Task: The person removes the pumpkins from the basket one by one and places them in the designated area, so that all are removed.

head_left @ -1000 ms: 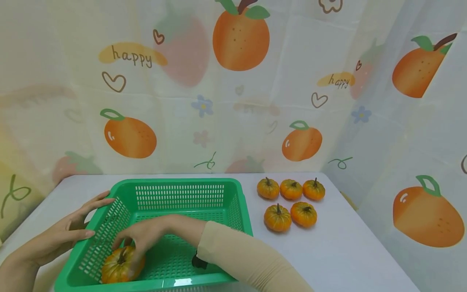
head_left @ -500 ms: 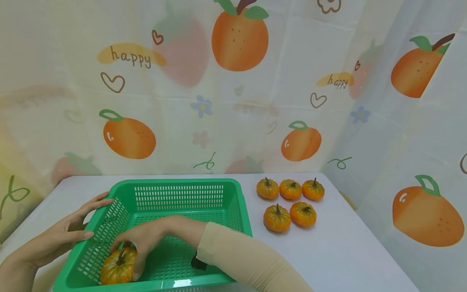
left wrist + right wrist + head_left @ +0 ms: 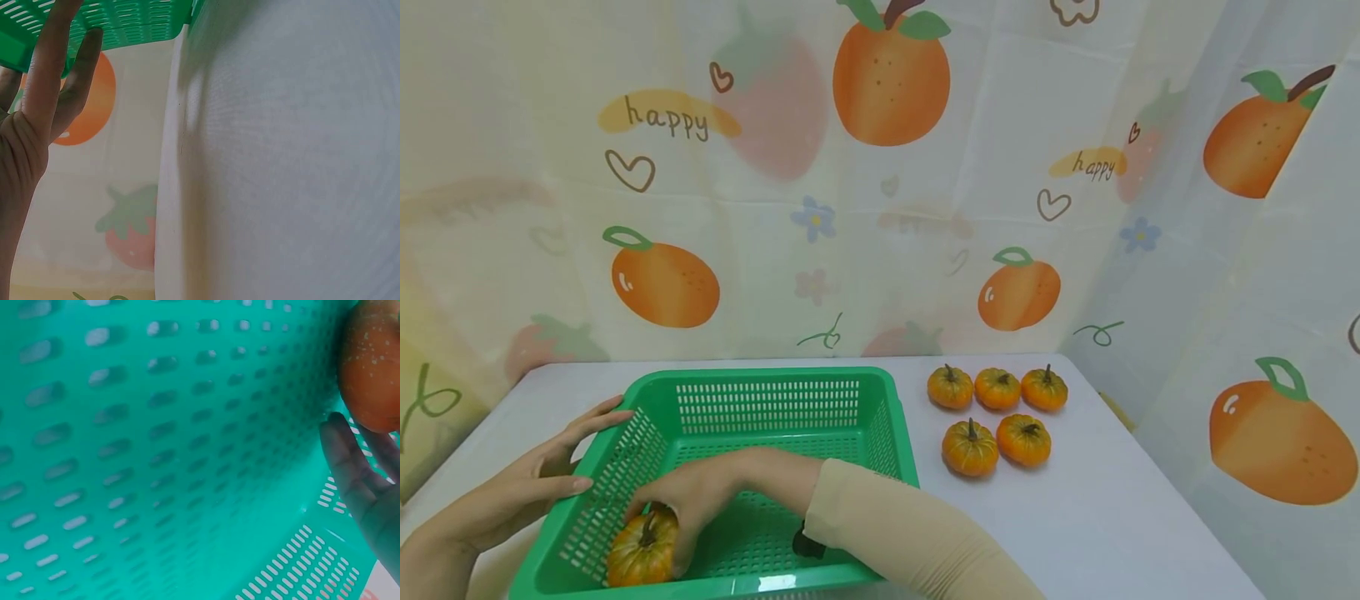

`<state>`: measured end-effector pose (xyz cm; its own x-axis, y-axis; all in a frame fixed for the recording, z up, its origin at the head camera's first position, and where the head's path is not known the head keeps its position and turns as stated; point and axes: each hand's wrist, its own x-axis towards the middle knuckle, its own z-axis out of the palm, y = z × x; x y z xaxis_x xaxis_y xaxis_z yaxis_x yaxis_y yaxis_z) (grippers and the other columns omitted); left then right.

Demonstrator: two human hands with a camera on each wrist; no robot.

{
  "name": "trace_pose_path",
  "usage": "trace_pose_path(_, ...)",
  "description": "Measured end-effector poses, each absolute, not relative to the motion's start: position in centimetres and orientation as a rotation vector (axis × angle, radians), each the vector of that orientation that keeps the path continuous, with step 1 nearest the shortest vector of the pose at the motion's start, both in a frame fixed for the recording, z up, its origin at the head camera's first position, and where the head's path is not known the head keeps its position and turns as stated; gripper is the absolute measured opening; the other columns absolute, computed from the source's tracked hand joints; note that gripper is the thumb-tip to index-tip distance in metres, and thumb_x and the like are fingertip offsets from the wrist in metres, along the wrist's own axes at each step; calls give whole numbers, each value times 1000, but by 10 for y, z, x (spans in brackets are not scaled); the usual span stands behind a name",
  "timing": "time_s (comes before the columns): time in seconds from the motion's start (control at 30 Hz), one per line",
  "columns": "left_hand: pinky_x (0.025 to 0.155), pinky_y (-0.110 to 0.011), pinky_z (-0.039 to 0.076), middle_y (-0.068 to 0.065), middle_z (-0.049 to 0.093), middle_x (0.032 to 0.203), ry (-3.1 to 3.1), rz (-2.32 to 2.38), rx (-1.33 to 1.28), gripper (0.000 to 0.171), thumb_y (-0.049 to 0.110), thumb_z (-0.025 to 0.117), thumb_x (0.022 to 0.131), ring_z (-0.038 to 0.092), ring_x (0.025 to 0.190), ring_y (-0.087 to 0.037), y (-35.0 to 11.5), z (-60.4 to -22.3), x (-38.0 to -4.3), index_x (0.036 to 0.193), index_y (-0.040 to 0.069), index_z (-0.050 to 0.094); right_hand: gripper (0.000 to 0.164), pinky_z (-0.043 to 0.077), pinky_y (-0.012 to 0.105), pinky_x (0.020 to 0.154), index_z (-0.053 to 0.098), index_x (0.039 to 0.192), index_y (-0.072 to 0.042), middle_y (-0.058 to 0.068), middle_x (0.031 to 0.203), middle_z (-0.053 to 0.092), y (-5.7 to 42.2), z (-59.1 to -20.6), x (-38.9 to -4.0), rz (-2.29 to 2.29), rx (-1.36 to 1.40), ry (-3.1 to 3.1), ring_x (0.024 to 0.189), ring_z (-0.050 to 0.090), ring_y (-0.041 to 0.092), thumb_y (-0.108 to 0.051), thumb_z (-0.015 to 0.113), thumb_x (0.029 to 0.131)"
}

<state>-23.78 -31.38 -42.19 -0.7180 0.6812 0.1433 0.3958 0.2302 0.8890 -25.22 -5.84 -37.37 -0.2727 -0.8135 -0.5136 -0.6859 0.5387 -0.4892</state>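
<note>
A small orange-green pumpkin point(image 3: 642, 552) sits in the near left corner of a green plastic basket point(image 3: 880, 385). My right hand point(image 3: 692, 496) reaches down into the basket and holds this pumpkin, thumb on its right side and fingers behind it. In the right wrist view, the orange skin of the pumpkin point(image 3: 374, 365) shows beside the fingers, close to the basket's perforated wall. My left hand point(image 3: 523, 479) rests at the basket's left rim with extended fingers and thumb. From the left wrist, those fingers point(image 3: 47, 69) appear against the outside of the basket wall.
Several more small pumpkins point(image 3: 970, 448) stand in two rows on the white table point(image 3: 1097, 517), right of the basket. A black object point(image 3: 808, 540) shows by the right sleeve point(image 3: 910, 529). Behind the table hangs a fruit-print curtain point(image 3: 880, 250).
My right hand and the pumpkin have shifted slightly left, toward the basket's left wall, and the thumb has moved to the pumpkin's right side. The left hand stays at the rim.
</note>
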Motion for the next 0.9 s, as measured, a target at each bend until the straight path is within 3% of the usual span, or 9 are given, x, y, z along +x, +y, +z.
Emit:
trace_pose_path(0.2, 78, -76, 35, 5, -20, 167, 2236, 1487, 1018, 74, -9, 39, 93, 0, 142, 13, -312, -421, -237, 158, 4, 6, 77, 40, 4, 87, 40, 146, -22, -16, 124, 52, -54, -367, -256, -242, -1237, 2029, 108, 52, -5, -20, 79, 80)
trace_pose_path(0.5, 75, -81, 30, 5, -23, 166, 2198, 1495, 1032, 74, -9, 37, 94, -2, 141, 14, -312, -419, -236, 158, 4, 3, 70, 46, 9, 86, 43, 138, -18, -12, 117, 53, -44, -355, -266, -351, -1192, 1960, 104, 54, -1, -13, 79, 78)
trace_pose_path(0.9, 74, -79, 34, 7, -22, 166, 2221, 1485, 1009, 74, -9, 38, 94, -1, 140, 14, -315, -424, -239, 159, 5, 4, 77, 47, 10, 86, 43, 140, -18, -11, 120, 52, -33, -334, -271, -409, -1226, 1989, 103, 54, 2, -12, 81, 74)
